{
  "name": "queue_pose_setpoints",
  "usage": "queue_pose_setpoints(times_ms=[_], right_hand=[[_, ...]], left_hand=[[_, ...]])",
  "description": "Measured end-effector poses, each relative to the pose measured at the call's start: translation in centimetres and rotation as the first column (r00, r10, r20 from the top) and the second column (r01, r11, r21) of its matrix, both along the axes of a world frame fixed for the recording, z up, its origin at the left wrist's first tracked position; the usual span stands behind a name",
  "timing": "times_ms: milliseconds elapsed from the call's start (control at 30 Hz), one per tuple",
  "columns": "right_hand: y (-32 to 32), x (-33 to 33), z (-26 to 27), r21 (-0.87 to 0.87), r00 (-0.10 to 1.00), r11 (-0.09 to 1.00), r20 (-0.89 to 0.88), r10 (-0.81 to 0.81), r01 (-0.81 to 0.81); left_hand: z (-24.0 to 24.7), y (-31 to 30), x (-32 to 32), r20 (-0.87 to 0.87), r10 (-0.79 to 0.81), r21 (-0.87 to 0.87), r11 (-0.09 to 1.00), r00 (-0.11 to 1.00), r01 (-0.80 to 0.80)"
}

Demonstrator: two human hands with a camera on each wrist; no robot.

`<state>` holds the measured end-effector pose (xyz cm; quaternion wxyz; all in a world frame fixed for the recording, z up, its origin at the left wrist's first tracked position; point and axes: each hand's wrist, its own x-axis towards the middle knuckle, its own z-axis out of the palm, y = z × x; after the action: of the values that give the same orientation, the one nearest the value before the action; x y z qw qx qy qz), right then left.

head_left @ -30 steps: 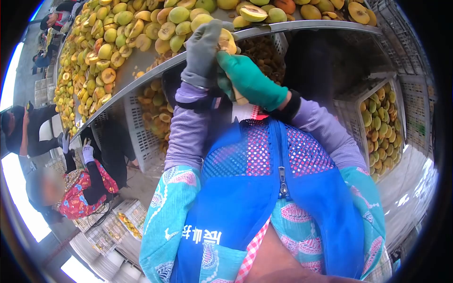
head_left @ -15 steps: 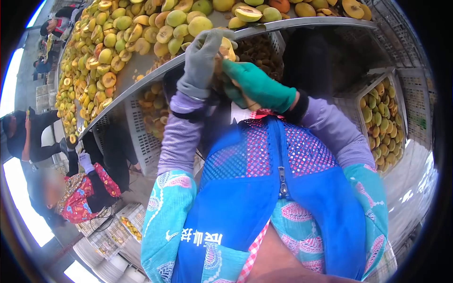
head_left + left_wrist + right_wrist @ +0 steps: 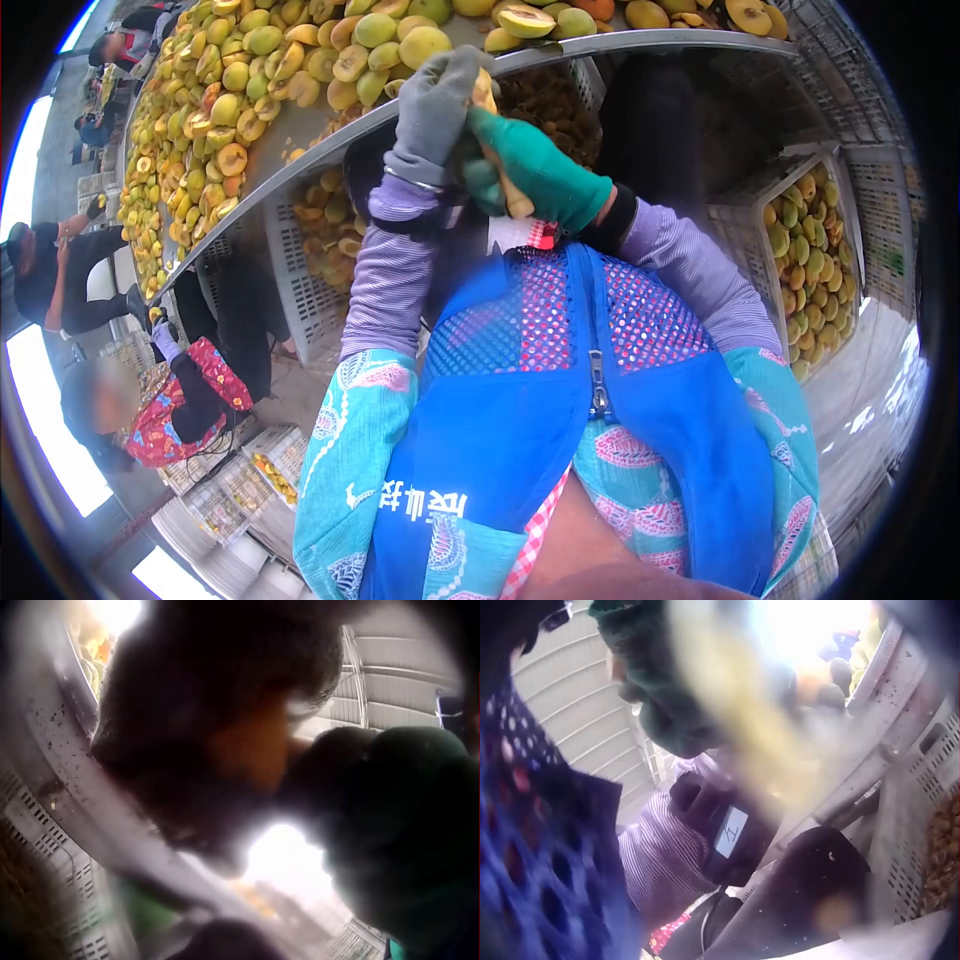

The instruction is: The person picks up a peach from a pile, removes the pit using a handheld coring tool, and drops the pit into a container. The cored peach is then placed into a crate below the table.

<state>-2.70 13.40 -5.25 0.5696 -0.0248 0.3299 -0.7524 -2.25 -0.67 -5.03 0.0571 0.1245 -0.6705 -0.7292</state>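
Fruit (image 3: pixel 484 91) pinched in the left hand (image 3: pixel 435 105) may slip toward six o'clock if the tool (image 3: pixel 516 203) gripped by the right hand (image 3: pixel 535 170) pries hard.

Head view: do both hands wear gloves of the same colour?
No, the left hand is gloved in grey and the right hand in green.

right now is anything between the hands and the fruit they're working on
Nothing visible is. The left hand already grips the fruit by the table edge, and the right hand sits against it, gripping a pale handle.
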Motion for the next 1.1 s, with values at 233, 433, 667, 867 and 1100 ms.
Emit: queue_pose_setpoints(times_ms=[233, 433, 667, 867, 1100], right_hand=[[0.6, 0.3, 1.4, 0.014, 0.990, 0.997, 0.119, 0.072, -0.074], [0.5, 0.8, 0.8, 0.119, 1.000, 0.993, -0.013, 0.006, -0.004], [0.3, 2.0, 0.3, -0.083, 0.985, 0.996, 0.172, 0.032, -0.018], [0.7, 0.0, -0.2, 0.093, 0.986, 0.993, -0.144, 0.081, -0.068], [0.4, 2.5, 0.8, -0.037, 0.989, 0.998, 0.136, 0.056, -0.051]], left_hand=[[1.1, -0.6, 1.0, 0.086, -0.254, 0.365, 0.908, 0.963, 0.207], [-1.4, 1.2, 0.5, -0.059, 0.093, 0.158, 0.984, 0.994, -0.083], [1.3, -0.6, 1.0, 0.144, -0.287, 0.150, 0.952, 0.947, 0.266], [-1.1, 1.7, 1.0, -0.111, 0.146, 0.216, 0.969, 0.983, -0.120], [1.0, -1.3, 1.1, 0.050, -0.337, 0.184, 0.928, 0.940, 0.323]])
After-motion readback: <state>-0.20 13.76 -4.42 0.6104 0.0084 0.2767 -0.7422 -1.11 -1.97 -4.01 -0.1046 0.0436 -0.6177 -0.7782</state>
